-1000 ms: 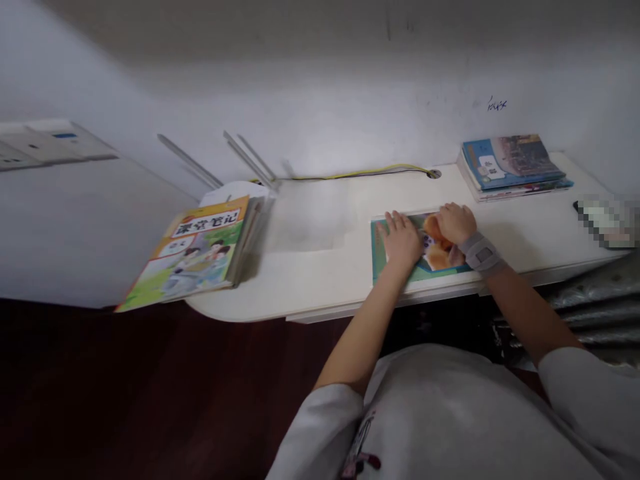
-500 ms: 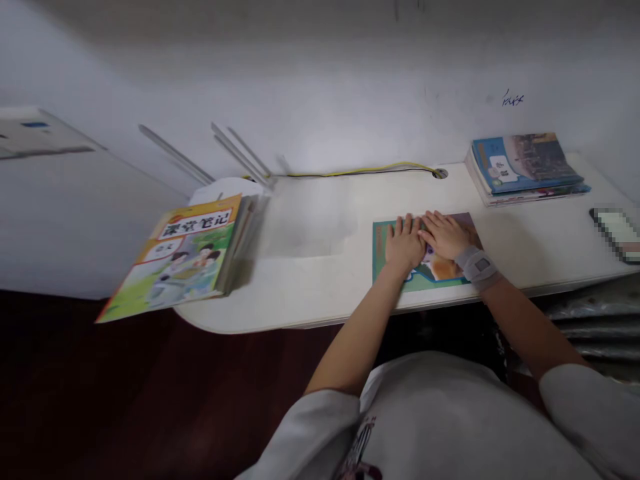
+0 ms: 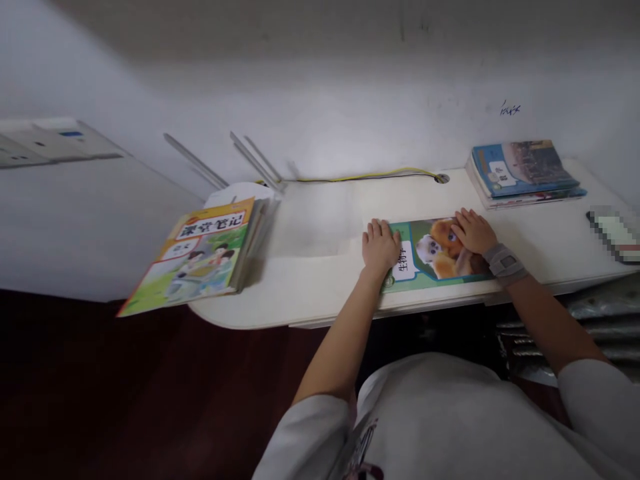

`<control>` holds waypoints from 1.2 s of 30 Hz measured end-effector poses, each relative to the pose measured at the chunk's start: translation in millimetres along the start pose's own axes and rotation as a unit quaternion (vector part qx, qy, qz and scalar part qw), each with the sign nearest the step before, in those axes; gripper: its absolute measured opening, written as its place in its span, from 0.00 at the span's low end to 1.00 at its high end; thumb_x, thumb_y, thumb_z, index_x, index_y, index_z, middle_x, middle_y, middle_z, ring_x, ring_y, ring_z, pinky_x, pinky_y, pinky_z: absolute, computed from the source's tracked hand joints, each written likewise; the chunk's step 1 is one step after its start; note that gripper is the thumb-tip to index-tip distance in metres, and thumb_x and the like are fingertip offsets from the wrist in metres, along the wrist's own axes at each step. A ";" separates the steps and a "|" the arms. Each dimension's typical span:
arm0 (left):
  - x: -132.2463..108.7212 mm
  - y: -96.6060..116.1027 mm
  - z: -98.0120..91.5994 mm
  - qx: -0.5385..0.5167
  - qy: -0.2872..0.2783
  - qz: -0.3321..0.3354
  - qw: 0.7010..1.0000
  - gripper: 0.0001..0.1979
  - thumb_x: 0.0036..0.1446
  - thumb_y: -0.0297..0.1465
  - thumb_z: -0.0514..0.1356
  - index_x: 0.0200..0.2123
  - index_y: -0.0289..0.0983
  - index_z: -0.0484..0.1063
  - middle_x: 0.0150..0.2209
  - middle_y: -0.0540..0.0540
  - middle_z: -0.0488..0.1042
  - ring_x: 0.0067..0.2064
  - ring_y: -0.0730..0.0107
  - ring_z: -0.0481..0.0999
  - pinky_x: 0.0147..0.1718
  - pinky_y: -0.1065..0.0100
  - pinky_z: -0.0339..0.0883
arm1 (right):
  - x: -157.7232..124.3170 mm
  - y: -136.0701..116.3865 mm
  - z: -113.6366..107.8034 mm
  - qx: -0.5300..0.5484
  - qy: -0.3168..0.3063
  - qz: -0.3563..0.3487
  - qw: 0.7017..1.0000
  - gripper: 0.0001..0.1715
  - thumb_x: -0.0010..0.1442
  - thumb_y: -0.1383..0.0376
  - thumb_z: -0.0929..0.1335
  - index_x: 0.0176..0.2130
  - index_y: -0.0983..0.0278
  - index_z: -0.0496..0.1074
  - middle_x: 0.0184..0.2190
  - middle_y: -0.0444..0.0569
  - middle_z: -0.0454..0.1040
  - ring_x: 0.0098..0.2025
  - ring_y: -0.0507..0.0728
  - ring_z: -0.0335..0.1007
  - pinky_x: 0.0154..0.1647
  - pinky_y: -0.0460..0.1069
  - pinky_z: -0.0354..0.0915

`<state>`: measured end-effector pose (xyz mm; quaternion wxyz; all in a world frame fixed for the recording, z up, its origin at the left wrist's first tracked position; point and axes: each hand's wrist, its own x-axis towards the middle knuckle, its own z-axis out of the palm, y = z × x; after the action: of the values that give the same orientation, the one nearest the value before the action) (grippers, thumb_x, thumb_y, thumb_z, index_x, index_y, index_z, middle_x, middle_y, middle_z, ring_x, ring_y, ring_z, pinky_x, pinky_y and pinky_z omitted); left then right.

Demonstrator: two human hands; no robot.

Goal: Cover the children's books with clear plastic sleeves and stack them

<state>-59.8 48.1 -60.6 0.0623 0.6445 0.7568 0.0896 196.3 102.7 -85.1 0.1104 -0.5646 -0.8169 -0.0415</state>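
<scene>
book (image 3: 434, 257) lies beneath left hand (image 3: 380, 248) and right hand (image 3: 477, 233), both flat, clamping nothing, probably to steady it.

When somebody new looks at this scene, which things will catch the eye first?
Probably the green book with its orange-furred animals, flat near the front edge of the desk, the left hand on its left end and the right hand on its right part. Next, the colourful book that juts past the desk's left end.
</scene>
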 end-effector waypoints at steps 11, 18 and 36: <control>18.5 -17.8 -7.6 -0.207 0.084 -0.048 0.974 0.18 0.56 0.34 0.55 0.47 0.30 0.70 0.49 0.32 0.73 0.55 0.52 0.69 0.54 0.55 0.61 | 4.3 -15.0 -15.7 -0.052 0.036 -0.014 0.998 0.21 0.65 0.60 0.59 0.51 0.67 0.70 0.53 0.62 0.70 0.56 0.66 0.61 0.57 0.65 0.50; 33.9 -33.7 -19.5 -0.452 0.058 -0.019 0.890 0.33 0.52 0.37 0.60 0.61 0.35 0.59 0.24 0.54 0.71 0.26 0.71 0.73 0.29 0.71 0.66 | 9.0 -12.9 -13.8 -0.010 0.044 -0.039 0.998 0.22 0.67 0.60 0.58 0.55 0.67 0.67 0.52 0.61 0.71 0.54 0.64 0.63 0.58 0.63 0.48; 42.1 -42.1 -41.9 -0.622 -0.130 -0.017 0.772 0.21 0.31 0.37 0.73 0.29 0.34 0.72 0.24 0.51 0.74 0.25 0.75 0.70 0.27 0.71 0.64 | 36.1 -9.2 -62.0 0.157 -0.015 -0.175 0.972 0.17 0.64 0.61 0.62 0.45 0.65 0.73 0.39 0.53 0.74 0.41 0.57 0.70 0.43 0.50 0.62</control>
<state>-116.0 80.9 -27.8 0.5489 0.4571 0.5315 0.4553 183.8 120.5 -16.1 0.1764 -0.3887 -0.9011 0.0766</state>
